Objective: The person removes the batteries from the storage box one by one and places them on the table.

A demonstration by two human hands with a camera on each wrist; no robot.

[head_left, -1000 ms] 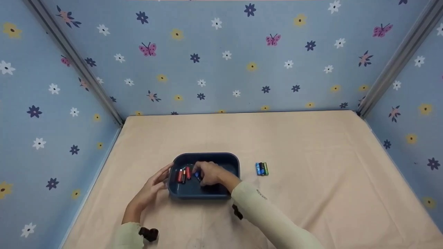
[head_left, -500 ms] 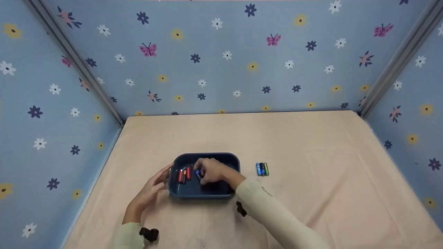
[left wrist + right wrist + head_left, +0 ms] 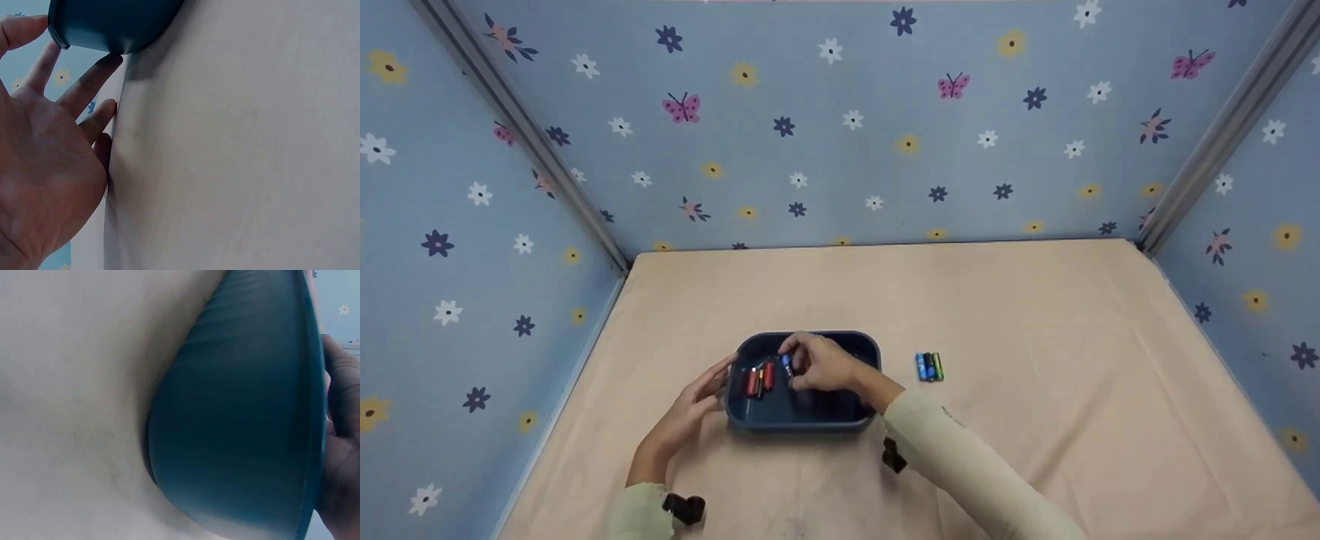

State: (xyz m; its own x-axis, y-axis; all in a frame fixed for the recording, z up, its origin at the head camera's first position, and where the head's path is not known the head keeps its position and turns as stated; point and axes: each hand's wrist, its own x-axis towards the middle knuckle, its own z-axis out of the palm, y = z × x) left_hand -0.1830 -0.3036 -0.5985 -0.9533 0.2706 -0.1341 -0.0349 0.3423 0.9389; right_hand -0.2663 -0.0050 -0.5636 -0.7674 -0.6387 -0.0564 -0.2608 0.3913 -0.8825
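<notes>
A dark blue tray (image 3: 840,421) sits on the beige tablecloth and holds red batteries (image 3: 759,378). My right hand (image 3: 819,364) is over the tray and pinches a blue battery (image 3: 787,365), lifted above the tray floor. My left hand (image 3: 699,397) rests open against the tray's left wall, fingers straight; in the left wrist view the fingers (image 3: 90,84) touch the tray (image 3: 112,25). The right wrist view shows only the tray's outer wall (image 3: 242,410) and part of that hand (image 3: 340,455). Three batteries (image 3: 928,367), blue, black and green, lie side by side right of the tray.
Blue flowered walls enclose the table on the left, back and right, with metal posts (image 3: 521,127) in the corners. The beige cloth (image 3: 1035,360) spreads wide to the right and behind the tray.
My right hand has risen and moved slightly back inside the tray with the blue battery pinched in its fingers. The left hand has stayed against the tray.
</notes>
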